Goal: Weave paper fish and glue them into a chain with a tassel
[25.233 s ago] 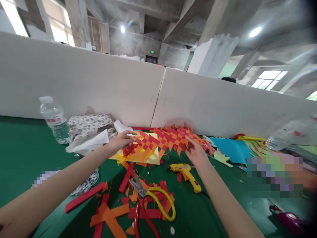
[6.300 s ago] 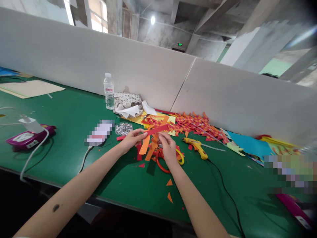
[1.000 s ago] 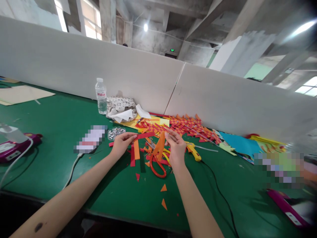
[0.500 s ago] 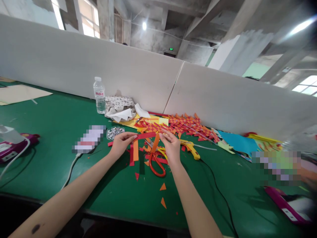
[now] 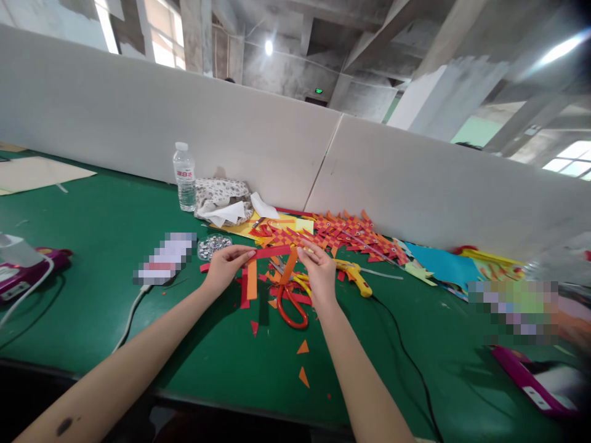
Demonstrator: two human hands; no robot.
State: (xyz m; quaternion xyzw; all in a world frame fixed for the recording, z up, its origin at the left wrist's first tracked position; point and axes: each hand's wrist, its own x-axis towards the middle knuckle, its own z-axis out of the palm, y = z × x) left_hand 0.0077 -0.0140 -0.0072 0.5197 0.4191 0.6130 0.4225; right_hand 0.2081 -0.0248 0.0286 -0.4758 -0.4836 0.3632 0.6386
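My left hand (image 5: 225, 266) pinches one end of a set of crossed red and orange paper strips (image 5: 272, 251), with an orange strip (image 5: 252, 284) hanging down beside it. My right hand (image 5: 317, 271) pinches the other end, where a bent orange strip (image 5: 289, 266) hangs. Both hands hover just above the green table (image 5: 92, 246). Under them lie red-handled scissors (image 5: 289, 306), yellow-handled scissors and loose red and orange strips.
A row of woven red-orange paper pieces (image 5: 360, 234) lies along the white partition. A yellow glue gun (image 5: 353, 277) with a black cord lies right of my hands. A water bottle (image 5: 184, 178), a patterned cloth (image 5: 221, 197), a dish of googly eyes (image 5: 212, 245) and coloured paper sheets (image 5: 443, 264) sit around.
Over the last second my right hand has drawn slightly left, toward the left hand, and the orange strip it holds has folded down. The left hand has barely moved.
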